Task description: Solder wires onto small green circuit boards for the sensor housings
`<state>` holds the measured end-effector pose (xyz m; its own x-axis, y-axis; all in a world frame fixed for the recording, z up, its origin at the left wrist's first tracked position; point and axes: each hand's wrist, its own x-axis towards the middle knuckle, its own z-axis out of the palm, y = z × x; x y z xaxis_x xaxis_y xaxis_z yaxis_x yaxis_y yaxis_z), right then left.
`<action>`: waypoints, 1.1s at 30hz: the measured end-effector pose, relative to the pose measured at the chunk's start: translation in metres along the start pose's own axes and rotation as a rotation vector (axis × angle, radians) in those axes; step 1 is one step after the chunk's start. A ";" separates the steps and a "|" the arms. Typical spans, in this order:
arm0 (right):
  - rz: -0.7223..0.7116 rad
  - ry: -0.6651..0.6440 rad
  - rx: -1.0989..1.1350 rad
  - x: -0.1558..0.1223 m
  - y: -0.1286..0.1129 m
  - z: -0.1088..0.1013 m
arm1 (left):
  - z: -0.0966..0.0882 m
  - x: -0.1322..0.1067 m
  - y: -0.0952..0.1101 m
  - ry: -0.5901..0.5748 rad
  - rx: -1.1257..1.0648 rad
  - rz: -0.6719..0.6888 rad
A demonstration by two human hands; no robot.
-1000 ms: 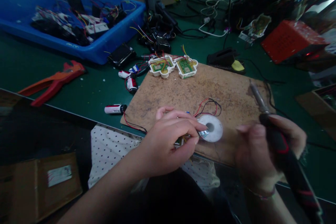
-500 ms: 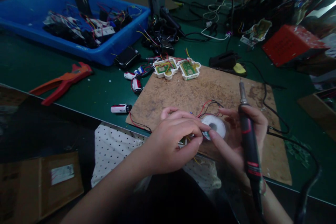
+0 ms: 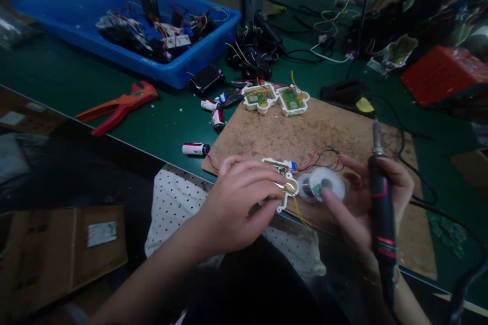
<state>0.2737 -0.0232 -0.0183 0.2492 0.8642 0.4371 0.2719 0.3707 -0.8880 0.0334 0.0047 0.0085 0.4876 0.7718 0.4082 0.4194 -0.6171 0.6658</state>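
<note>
My right hand is wrapped round a black soldering iron, its metal tip pointing up and away from me. The thumb of that hand rests against a white solder spool, and a small green piece shows by the thumb tip. To the left, my left hand bends its fingers and thumb over a white circuit-board housing at the near edge of the brown board. The fingers hide much of this housing. Yellow wires come off its near side; red and black wires lie beyond it.
Two more white housings sit at the back of the brown board. Batteries, red-orange cutters and a blue bin of wired parts are leftward. A soldering-iron stand, an orange box and cables are rightward.
My hands have drawn apart, the left one moving left off the spool's side. More of the white housing and spool now shows. The view has shifted, so the bench appears farther right.
</note>
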 end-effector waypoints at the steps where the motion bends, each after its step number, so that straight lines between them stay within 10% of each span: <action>1: -0.002 0.002 0.007 0.001 0.000 0.001 | 0.003 -0.001 0.000 0.009 0.027 -0.009; 21: -0.005 0.016 0.058 0.002 -0.001 0.004 | 0.018 -0.001 -0.008 0.052 0.141 0.058; 33: 0.003 -0.002 0.042 0.001 -0.001 0.003 | 0.011 0.007 -0.007 0.149 -0.232 -0.038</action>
<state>0.2712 -0.0220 -0.0173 0.2480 0.8660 0.4341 0.2322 0.3819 -0.8945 0.0424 0.0129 0.0003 0.3497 0.8181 0.4565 0.2404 -0.5493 0.8003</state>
